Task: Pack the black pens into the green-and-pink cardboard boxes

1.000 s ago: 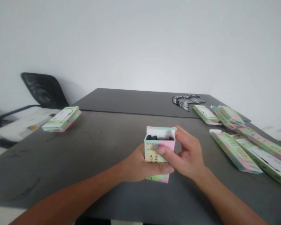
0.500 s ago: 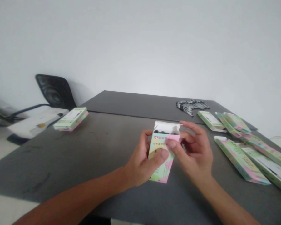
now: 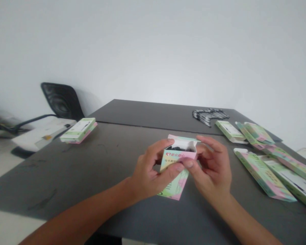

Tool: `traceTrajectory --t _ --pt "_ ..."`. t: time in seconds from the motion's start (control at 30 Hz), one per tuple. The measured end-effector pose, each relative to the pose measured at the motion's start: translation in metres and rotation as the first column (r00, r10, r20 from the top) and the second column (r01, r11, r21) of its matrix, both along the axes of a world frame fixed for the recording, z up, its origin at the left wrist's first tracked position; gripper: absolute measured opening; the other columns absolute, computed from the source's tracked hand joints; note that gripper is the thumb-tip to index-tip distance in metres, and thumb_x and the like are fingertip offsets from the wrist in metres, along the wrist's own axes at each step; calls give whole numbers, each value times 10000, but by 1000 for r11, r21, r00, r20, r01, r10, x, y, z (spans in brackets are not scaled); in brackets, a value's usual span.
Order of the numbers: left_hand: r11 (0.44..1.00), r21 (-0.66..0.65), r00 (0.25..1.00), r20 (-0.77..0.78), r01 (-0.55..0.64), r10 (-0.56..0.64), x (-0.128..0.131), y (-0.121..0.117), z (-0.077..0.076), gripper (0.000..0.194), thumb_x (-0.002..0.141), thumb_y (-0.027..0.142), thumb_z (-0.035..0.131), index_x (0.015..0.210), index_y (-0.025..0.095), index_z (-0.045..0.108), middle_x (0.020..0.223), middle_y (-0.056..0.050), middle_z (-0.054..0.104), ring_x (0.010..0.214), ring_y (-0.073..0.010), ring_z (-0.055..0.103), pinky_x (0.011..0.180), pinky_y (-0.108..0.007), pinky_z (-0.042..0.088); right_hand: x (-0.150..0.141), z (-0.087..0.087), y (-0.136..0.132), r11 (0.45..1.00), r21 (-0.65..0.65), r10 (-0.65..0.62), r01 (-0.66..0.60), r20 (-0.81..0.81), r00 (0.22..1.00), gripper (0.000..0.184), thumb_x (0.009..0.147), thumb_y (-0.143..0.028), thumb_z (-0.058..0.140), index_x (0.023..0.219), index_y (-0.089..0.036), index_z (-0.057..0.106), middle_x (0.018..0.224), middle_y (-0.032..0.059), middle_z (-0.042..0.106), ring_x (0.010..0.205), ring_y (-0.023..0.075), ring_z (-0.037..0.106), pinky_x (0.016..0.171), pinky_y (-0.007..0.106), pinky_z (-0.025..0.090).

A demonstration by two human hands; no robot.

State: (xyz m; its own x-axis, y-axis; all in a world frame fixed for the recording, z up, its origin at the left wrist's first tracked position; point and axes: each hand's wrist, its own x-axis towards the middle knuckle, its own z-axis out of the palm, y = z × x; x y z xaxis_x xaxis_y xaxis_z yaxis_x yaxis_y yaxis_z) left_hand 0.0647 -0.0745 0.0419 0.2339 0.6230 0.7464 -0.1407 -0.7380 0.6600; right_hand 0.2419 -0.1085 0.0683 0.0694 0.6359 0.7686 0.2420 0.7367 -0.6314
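Observation:
Between both hands, over the near part of the table, I hold a small pink, green and yellow cardboard box (image 3: 180,185). Its top end is open and tilted toward me, with dark pieces visible inside; their kind is hidden. My left hand (image 3: 153,173) grips the left side, thumb on the front, index finger up at the top edge. My right hand (image 3: 211,166) is closed on the upper right, its thumb pressing the front and its index finger at the corner of the raised top flap (image 3: 186,138).
On the dark table (image 3: 91,177), a stack of closed boxes (image 3: 79,131) lies at the left. A row of black-and-white pens (image 3: 210,115) lies at the back right. Several flattened cartons (image 3: 266,173) and another box (image 3: 231,131) lie at the right. A chair (image 3: 62,100) stands behind the left edge.
The top flap has tipped back toward the box opening. My left index finger has risen to the top edge, and the box leans a little more.

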Motion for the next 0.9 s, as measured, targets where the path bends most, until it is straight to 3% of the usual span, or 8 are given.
traceTrajectory --t 0.13,0.43,0.6,0.9 --pt "996 70 998 -20 -50 51 -2 2 -2 565 947 193 797 1435 336 550 1005 14 777 732 -125 742 673 -226 600 1 -1 1 999 28 -22 21 28 999 593 927 -187 806 1445 -323 550 849 -43 691 586 110 574 527 245 506" --pt "999 23 997 -65 -44 45 -4 -1 1 488 970 219 778 1400 320 570 928 24 758 667 -113 700 606 -205 553 -4 2 -1 994 93 -56 55 14 998 532 989 -262 739 1457 -323 492 793 -51 667 540 120 576 479 257 481" --pt "1000 -3 1000 -22 20 -20 -2 -4 1 526 982 175 758 1428 340 532 982 21 775 712 -116 733 639 -199 573 1 -7 -2 975 186 -135 121 64 989 446 944 -190 774 1347 -301 619 837 -27 682 604 127 618 534 279 521" --pt "1000 28 998 -59 -11 13 -2 -4 3 498 985 193 752 1419 299 532 970 11 762 722 -120 742 622 -196 562 11 -3 -4 981 155 -141 114 176 974 408 935 -152 768 1312 -291 698 844 -4 717 673 147 644 572 288 536"
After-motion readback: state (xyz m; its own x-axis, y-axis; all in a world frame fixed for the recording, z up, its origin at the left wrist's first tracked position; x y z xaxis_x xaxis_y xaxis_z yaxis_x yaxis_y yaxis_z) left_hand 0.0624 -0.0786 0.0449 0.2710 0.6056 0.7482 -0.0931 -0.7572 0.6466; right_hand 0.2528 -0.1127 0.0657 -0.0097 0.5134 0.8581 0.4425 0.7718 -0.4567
